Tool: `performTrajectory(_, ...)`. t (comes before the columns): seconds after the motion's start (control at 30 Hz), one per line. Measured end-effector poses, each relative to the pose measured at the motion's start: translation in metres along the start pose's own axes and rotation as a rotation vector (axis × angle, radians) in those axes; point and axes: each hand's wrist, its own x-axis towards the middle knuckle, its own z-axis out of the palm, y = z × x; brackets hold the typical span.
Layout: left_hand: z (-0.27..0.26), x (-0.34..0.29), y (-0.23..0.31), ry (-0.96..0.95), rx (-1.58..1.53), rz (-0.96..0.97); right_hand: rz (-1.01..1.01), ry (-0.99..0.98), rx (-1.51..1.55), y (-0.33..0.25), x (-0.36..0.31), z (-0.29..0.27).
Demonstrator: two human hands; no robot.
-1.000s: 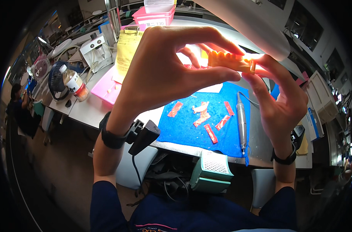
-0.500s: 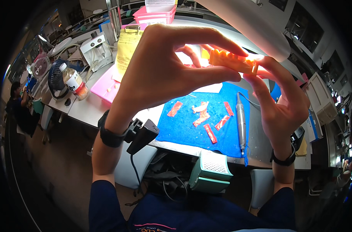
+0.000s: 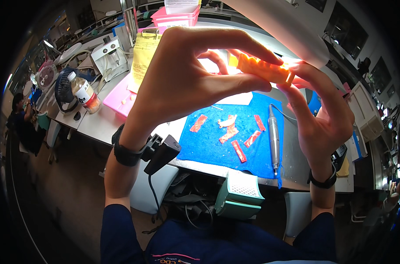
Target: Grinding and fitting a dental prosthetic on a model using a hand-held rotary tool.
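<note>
Raised under the bright lamp is an orange dental model (image 3: 262,68) with a row of tooth shapes. My left hand (image 3: 182,75) grips it between thumb and forefinger from the left. At its right end, my right hand (image 3: 318,105) pinches it between thumb and fingertips. Below the hands lies a blue towel (image 3: 200,147). On the towel are several red strips (image 3: 239,151) and a pale, crumpled piece (image 3: 229,127) near the middle. A grey handpiece (image 3: 274,141) with a cord rests along the towel's right side, touched by neither hand.
A lamp shade (image 3: 279,26) hangs close above the hands. To the left are a pink tray (image 3: 114,103), a yellow paper (image 3: 143,57) on a clipboard, a bottle (image 3: 85,94) and a small fan (image 3: 67,88). A green-and-white box (image 3: 239,196) juts from the bench front. Another person sits far left.
The dental model has tilted slightly between my fingers, and my left thumb has shifted a little left. My right hand has moved slightly. Both hands keep their hold.
</note>
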Motion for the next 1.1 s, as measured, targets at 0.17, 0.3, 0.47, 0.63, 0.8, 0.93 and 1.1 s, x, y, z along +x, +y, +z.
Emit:
performTrajectory(0.17, 0.006, -0.002, -0.004, 0.016, 0.007, -0.002, 0.020, -0.021, 0.021, 0.002, -0.002, -0.001)
performTrajectory(0.3, 0.001, 0.000, 0.002, -0.010, 0.025, 0.014, -0.015, -0.039, 0.048, -0.001, 0.003, -0.003)
performTrajectory(0.47, 0.001, 0.000, -0.007, -0.026, 0.006, 0.076, -0.041, -0.035, 0.013, -0.003, 0.003, -0.004)
performTrajectory(0.63, 0.005, 0.000, -0.010, 0.015, -0.023, 0.128, -0.058, -0.032, 0.017, -0.003, 0.004, -0.006)
performTrajectory(0.8, 0.009, 0.000, -0.006, 0.029, -0.115, 0.102, -0.043, -0.063, 0.017, -0.008, 0.007, -0.004)
performTrajectory(0.93, 0.002, -0.001, -0.002, -0.045, -0.096, 0.118, -0.135, -0.086, -0.002, -0.008, 0.010, -0.008)
performTrajectory(1.1, 0.007, -0.001, -0.002, -0.085, -0.105, 0.149, -0.167, -0.113, 0.026, -0.010, 0.009, -0.012)
